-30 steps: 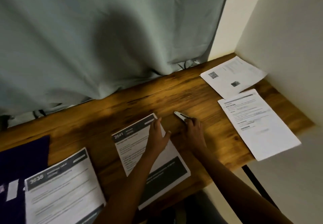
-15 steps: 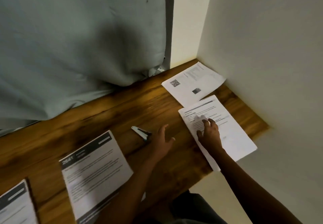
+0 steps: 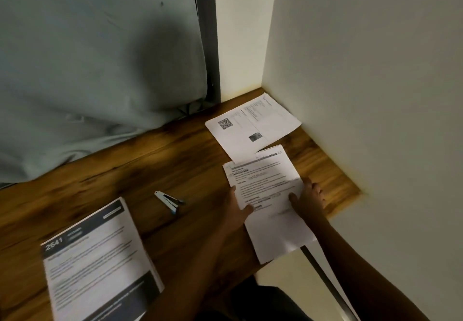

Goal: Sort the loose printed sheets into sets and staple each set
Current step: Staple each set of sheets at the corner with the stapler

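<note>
A stack of white printed sheets (image 3: 268, 183) lies on the right part of the wooden desk (image 3: 150, 170), its near end hanging over the desk's front edge. My left hand (image 3: 238, 208) grips the stack's left edge and my right hand (image 3: 309, 199) grips its right edge. The sheets in the stack are slightly fanned at the top. A small white and blue stapler (image 3: 169, 201) lies loose on the desk to the left of my hands. A set headed 2641 with dark bands (image 3: 97, 260) lies at the near left.
Another sheet with a QR code (image 3: 250, 126) lies in the back right corner, partly under the stack. A white wall (image 3: 363, 95) borders the desk on the right. A grey-green curtain (image 3: 100, 57) hangs behind the desk. A metal desk leg (image 3: 323, 278) shows below.
My view has swung right. My right hand left the stapler on the desk and went to the right-hand stack. My left hand left the 2641 set and joined it there.
</note>
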Demonstrator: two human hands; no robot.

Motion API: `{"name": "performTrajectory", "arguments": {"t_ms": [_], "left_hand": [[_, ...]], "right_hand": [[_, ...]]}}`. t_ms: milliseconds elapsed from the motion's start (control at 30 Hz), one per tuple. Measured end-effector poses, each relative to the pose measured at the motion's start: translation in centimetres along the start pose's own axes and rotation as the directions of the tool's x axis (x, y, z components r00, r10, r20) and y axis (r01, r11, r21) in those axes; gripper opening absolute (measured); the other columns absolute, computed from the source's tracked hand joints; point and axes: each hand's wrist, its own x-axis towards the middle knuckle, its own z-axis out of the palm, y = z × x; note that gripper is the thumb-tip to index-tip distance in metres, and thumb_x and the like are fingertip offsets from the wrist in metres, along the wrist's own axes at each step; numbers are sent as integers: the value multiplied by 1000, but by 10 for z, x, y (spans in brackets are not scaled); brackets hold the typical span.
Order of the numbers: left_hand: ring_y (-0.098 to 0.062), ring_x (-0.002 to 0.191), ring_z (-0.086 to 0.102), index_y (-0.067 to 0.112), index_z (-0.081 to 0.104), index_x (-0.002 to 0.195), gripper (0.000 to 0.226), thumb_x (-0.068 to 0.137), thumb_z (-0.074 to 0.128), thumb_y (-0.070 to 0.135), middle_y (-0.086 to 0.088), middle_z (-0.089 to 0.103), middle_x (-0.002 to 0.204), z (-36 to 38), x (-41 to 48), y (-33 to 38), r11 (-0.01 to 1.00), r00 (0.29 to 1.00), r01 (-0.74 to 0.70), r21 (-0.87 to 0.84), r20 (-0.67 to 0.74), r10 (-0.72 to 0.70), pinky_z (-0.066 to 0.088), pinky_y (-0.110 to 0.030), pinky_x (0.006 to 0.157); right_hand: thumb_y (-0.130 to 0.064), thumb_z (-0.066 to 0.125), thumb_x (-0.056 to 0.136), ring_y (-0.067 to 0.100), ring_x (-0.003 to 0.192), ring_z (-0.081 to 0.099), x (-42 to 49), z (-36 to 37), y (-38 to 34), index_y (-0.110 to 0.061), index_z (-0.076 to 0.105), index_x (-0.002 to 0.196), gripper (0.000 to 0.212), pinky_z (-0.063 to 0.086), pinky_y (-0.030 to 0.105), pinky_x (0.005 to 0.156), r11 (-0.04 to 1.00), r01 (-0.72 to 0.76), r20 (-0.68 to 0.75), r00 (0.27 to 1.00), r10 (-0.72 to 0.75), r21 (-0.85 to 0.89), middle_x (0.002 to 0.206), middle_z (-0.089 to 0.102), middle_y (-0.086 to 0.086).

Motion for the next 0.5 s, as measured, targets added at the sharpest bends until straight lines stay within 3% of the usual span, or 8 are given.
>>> {"name": "performTrajectory", "arguments": {"t_ms": [200, 333, 500], "left_hand": [[-21, 127, 42, 15, 25, 145, 77, 82, 69, 10, -8, 37, 142, -2, -3, -14, 998, 986, 27, 55, -168, -18, 46, -26, 89], [-25, 132, 36, 17, 23, 145, 77, 83, 68, 20, -9, 31, 146, -20, -10, -31, 981, 959, 102, 168, -278, -52, 47, -39, 100], [-27, 132, 35, 19, 24, 144, 74, 84, 66, 23, -9, 29, 148, -32, -24, -49, 975, 932, 159, 155, -349, -97, 43, -42, 103]], "right_hand": [[-31, 54, 91, 35, 133, 30, -22, 22, -16, -6, 29, 138, 59, 25, 46, 110, 998, 59, 82, 995, -61, 28, 142, 33, 18], [-24, 54, 91, 29, 128, 36, -36, 36, -35, -8, 34, 133, 50, 32, 42, 106, 986, 73, 136, 986, -94, 153, 137, 38, 12], [-15, 56, 89, 28, 120, 43, -43, 46, -53, -8, 42, 127, 41, 37, 39, 101, 963, 77, 141, 983, -117, 257, 127, 45, 11]]}}
